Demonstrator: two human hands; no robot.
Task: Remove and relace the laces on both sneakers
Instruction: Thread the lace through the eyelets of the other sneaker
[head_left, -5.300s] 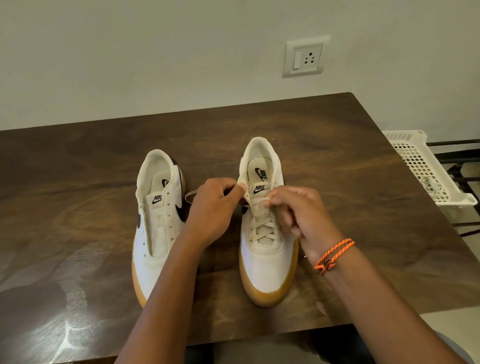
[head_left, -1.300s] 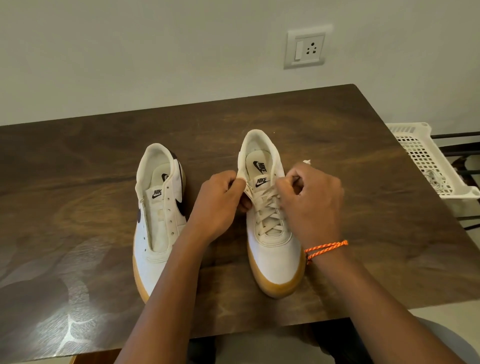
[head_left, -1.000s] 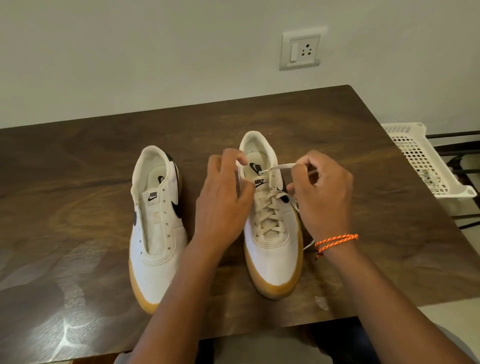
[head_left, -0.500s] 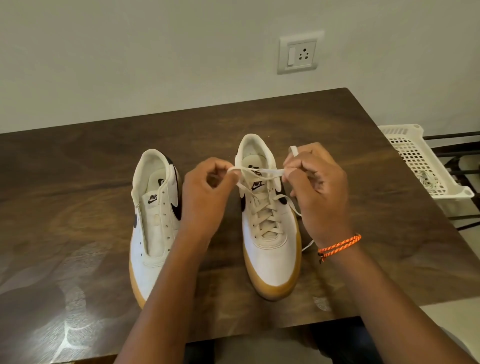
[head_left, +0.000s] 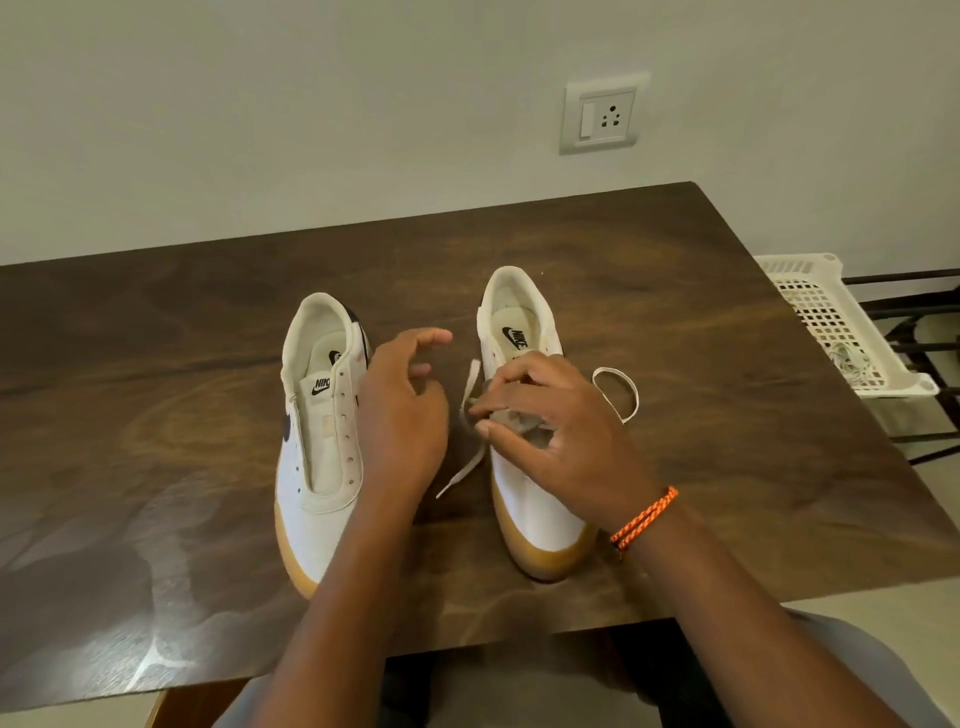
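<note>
**Right sneaker laced; ends loose, left sneaker bare**

The dark wooden table (head_left: 675, 322) carries both shoes side by side, toes toward the person. A white slotted basket (head_left: 841, 332) sits off its right edge, and a wall socket (head_left: 602, 114) is mounted above.

The left sneaker (head_left: 322, 447) stands with its eyelets empty and its tongue exposed; no lace for it shows on the table. The right sneaker (head_left: 524, 499) carries the lace (head_left: 470, 395), though the crossings are mostly hidden under the hand. One free end trails down the gap between the shoes, and the other curls in a loop (head_left: 618, 389) on the table just beside the shoe's right flank.

The right hand (head_left: 561, 431), with an orange cord bracelet (head_left: 644, 517) at the wrist, hovers over the lacing with curled fingers (head_left: 493, 402). Motion blur makes it impossible to tell whether they pinch the lace or merely brush it. The left hand (head_left: 405, 410) floats between the shoes, fingers spread and relaxed, holding nothing.

The step in hand looks like evening out and finishing the right shoe. To do it well, I would steady the shoe with the free hand, tighten each crossing from toe upward, and keep the flat lace untwisted. Both ends should come out equal before moving to the bare shoe.
</note>
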